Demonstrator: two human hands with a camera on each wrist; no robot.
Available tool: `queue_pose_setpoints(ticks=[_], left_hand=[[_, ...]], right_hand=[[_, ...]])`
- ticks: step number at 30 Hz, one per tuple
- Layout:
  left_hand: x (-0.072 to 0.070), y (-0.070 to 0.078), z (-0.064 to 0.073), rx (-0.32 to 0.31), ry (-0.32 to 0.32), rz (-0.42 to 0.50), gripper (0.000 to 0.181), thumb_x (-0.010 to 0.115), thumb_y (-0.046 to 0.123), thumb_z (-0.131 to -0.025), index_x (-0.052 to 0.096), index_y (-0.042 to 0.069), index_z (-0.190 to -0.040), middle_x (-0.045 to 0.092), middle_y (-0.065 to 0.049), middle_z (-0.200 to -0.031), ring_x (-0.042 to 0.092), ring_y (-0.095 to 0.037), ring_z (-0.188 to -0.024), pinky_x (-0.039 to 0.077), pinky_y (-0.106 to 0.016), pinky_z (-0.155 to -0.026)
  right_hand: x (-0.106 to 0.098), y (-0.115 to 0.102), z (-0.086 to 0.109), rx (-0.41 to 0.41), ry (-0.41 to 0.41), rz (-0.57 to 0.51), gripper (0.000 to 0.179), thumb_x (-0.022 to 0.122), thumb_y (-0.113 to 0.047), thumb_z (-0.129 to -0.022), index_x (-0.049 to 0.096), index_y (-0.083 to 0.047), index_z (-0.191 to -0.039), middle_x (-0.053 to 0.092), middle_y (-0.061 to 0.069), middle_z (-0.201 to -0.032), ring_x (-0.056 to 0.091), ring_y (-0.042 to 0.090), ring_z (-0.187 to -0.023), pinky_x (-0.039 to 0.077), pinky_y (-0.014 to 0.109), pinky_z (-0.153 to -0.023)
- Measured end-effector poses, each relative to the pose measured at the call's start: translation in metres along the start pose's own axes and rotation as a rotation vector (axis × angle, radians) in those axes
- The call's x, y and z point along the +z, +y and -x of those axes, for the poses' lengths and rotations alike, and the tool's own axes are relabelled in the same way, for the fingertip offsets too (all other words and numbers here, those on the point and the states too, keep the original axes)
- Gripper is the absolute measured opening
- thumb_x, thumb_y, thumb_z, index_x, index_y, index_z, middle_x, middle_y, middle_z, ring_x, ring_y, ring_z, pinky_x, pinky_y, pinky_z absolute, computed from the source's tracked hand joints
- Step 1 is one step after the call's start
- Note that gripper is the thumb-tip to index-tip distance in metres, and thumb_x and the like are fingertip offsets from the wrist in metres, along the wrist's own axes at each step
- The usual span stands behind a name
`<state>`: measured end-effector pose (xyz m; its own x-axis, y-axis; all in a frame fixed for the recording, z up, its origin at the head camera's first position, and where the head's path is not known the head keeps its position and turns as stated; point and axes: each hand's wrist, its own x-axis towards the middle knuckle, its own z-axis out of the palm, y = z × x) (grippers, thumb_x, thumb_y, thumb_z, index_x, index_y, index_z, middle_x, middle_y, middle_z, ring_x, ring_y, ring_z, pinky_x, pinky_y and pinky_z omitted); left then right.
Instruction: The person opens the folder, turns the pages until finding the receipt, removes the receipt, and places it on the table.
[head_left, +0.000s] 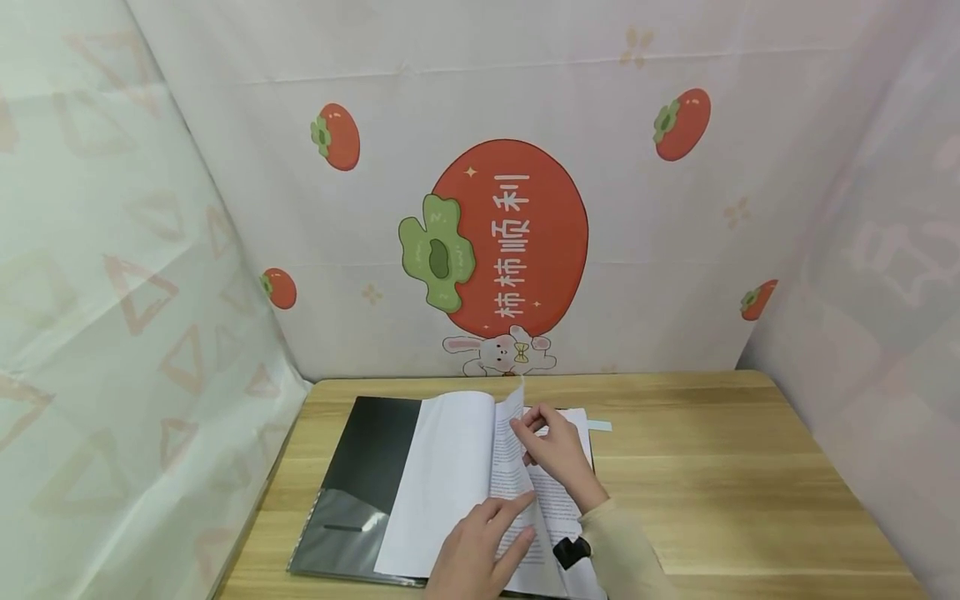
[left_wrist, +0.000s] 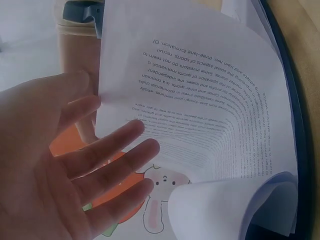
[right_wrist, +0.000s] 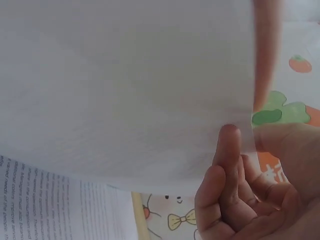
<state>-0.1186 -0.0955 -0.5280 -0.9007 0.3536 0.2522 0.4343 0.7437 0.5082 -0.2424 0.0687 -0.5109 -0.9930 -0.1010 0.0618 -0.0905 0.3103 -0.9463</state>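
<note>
The dark folder [head_left: 375, 450] lay spread on the wooden table [head_left: 712, 483], left of the tabletop's middle as the head view had it, with a bundle of turned pages [head_left: 446, 475] resting over its left side and one printed page [head_left: 507, 454] standing partly raised near the centre. The right hand [head_left: 557, 446] held that page by its outer edge; only the right wrist view showed the grip plainly, thumb on one face and fingers on the other, the face toward that camera looking nearly blank. The left wrist view gave the opposite face, its lines of English print upside down, and the turned pages bulging in a loose roll, a curve that looked far gentler from above. The left hand [head_left: 480, 550] had its fingers extended and spread, gripping nothing, close to the page; whether the fingertips touched it could not be told. The head view alone took in the clear pocket [head_left: 341, 533] at the folder's lower left and the pale blue tab [head_left: 600, 426] jutting from the right-hand sheets [head_left: 573, 421]. Behind, the rabbit [head_left: 502, 354] printed on the backdrop [head_left: 247, 167] appeared in all three views.
</note>
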Motion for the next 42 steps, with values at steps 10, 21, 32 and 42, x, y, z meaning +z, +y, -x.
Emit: queue_pose_setpoints(ticks=[10, 21, 32, 42], left_hand=[[0.002, 0.000, 0.001, 0.055, 0.068, -0.006, 0.039, 0.058, 0.044, -0.109, 0.063, 0.030, -0.145, 0.068, 0.008, -0.114, 0.068, -0.011, -0.099, 0.059, -0.033, -0.077], [0.006, 0.002, 0.001, 0.075, 0.145, -0.054, 0.018, 0.064, 0.033, -0.107, 0.073, 0.024, -0.119, 0.069, 0.008, -0.109, 0.069, -0.010, -0.093, 0.058, -0.031, -0.070], [0.003, 0.001, 0.001, 0.026, 0.147, -0.032, 0.011, 0.068, 0.032, -0.105, 0.071, 0.021, -0.106, 0.071, 0.009, -0.103, 0.068, -0.008, -0.083, 0.055, -0.028, -0.065], [-0.005, 0.001, 0.003, -0.072, 0.071, -0.060, 0.017, 0.081, 0.028, -0.095, 0.072, 0.021, -0.108, 0.075, 0.008, -0.104, 0.071, -0.010, -0.085, 0.057, -0.033, -0.068]], right_hand=[[0.006, 0.000, 0.000, 0.000, -0.058, -0.009, 0.022, 0.073, -0.028, -0.102, 0.063, -0.009, -0.099, 0.064, 0.006, -0.087, 0.068, 0.024, -0.054, 0.055, 0.031, -0.054], [0.012, -0.004, 0.001, 0.002, -0.112, -0.003, 0.027, 0.074, -0.035, -0.101, 0.063, -0.010, -0.101, 0.064, 0.005, -0.089, 0.070, 0.034, -0.059, 0.054, 0.028, -0.057], [0.014, 0.000, 0.003, 0.018, -0.133, 0.068, 0.044, 0.077, -0.053, -0.094, 0.059, -0.013, -0.090, 0.063, 0.001, -0.081, 0.066, 0.016, -0.057, 0.045, 0.029, -0.056], [-0.002, 0.015, -0.001, 0.053, -0.052, -0.014, 0.070, 0.023, -0.056, -0.114, 0.060, -0.005, -0.083, 0.068, 0.016, -0.082, 0.067, 0.024, -0.051, 0.056, 0.033, -0.054]])
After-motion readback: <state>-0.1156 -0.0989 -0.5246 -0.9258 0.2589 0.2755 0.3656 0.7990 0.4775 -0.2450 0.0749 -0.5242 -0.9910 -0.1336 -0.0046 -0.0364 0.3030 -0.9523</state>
